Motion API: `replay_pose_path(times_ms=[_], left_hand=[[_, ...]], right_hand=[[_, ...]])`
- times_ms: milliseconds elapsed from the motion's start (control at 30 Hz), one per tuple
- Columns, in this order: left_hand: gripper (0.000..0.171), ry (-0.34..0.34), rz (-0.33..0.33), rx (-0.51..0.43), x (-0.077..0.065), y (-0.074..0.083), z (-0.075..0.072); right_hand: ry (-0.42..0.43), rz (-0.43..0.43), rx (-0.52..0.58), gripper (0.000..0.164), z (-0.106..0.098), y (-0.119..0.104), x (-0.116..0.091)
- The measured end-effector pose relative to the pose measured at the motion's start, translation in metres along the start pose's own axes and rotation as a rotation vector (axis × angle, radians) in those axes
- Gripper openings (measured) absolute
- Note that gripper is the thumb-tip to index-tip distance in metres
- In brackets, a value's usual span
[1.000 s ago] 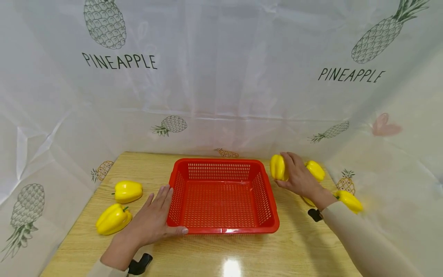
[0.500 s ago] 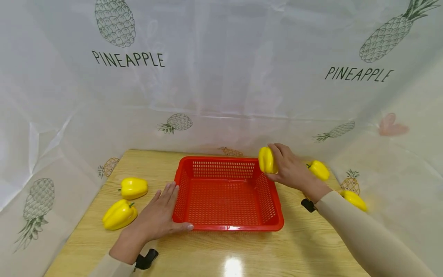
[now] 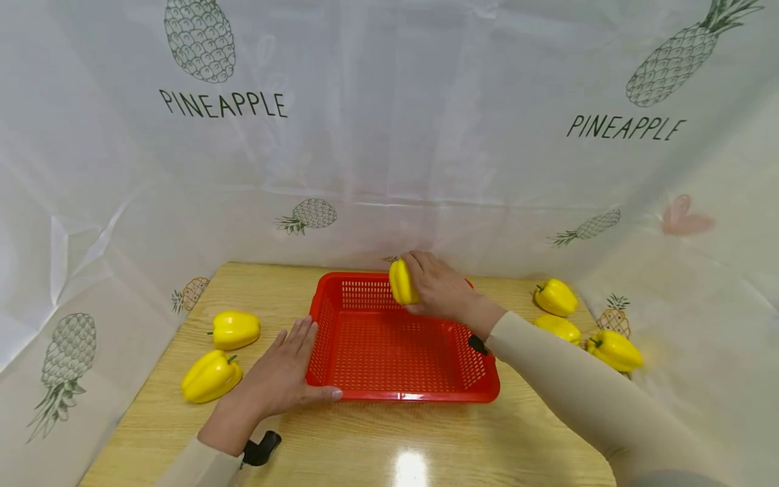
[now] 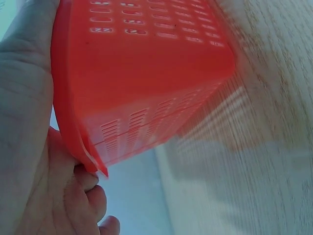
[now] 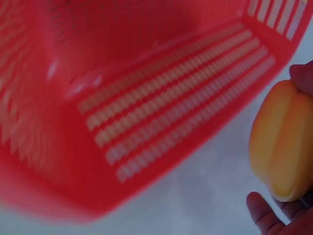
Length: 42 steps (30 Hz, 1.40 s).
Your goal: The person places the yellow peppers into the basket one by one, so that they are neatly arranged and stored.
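Note:
My right hand (image 3: 439, 287) grips a yellow bell pepper (image 3: 402, 282) above the back part of a red plastic basket (image 3: 420, 397). In the right wrist view, this pepper (image 5: 282, 142) shows at the right edge, with fingertips around it and the perforated basket wall (image 5: 186, 103) beside it. My left hand (image 3: 274, 379) rests on the basket's front left corner, fingers fairly straight along the left rim and thumb on the front rim. The left wrist view has the basket's outer side (image 4: 146, 73) on the table, with the left hand (image 4: 54, 171) against its rim.
Two yellow bell peppers, one farther back (image 3: 235, 329) and one nearer (image 3: 211, 377), lie left of the basket. Several more (image 3: 556, 297) lie to its right. A white pineapple-print sheet (image 3: 395, 135) stands behind and around the wooden table (image 3: 341, 446).
My right hand has carried the bell pepper leftward from the basket's right side to above its back part. My left hand has stayed on the basket's corner.

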<state>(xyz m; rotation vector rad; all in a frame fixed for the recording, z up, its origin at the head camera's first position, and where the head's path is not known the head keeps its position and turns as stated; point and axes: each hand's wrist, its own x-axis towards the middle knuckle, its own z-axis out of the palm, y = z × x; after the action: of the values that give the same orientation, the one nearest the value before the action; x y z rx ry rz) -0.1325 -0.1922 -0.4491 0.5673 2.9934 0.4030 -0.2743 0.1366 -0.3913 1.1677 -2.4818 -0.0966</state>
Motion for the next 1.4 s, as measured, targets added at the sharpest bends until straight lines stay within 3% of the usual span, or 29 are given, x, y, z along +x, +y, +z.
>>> replay_pose_path(times_ms=[233, 500, 900, 1400], left_hand=[[0.137, -0.017, -0.020, -0.013, 0.002, 0.001, 0.000], [0.138, -0.025, -0.013, -0.007, 0.004, 0.001, 0.003], [0.139, -0.025, -0.028, -0.004, 0.005, 0.001, 0.004], [0.139, -0.015, -0.024, -0.009, 0.006, 0.001, 0.007]], right_hand=[[-0.093, 0.012, -0.002, 0.098, 0.028, -0.039, 0.033], [-0.212, 0.007, -0.062, 0.094, 0.053, -0.064, 0.046], [-0.268, 0.031, -0.056, 0.093, 0.081, -0.078, 0.054], [-0.327, 0.069, -0.034, 0.096, 0.095, -0.088, 0.059]])
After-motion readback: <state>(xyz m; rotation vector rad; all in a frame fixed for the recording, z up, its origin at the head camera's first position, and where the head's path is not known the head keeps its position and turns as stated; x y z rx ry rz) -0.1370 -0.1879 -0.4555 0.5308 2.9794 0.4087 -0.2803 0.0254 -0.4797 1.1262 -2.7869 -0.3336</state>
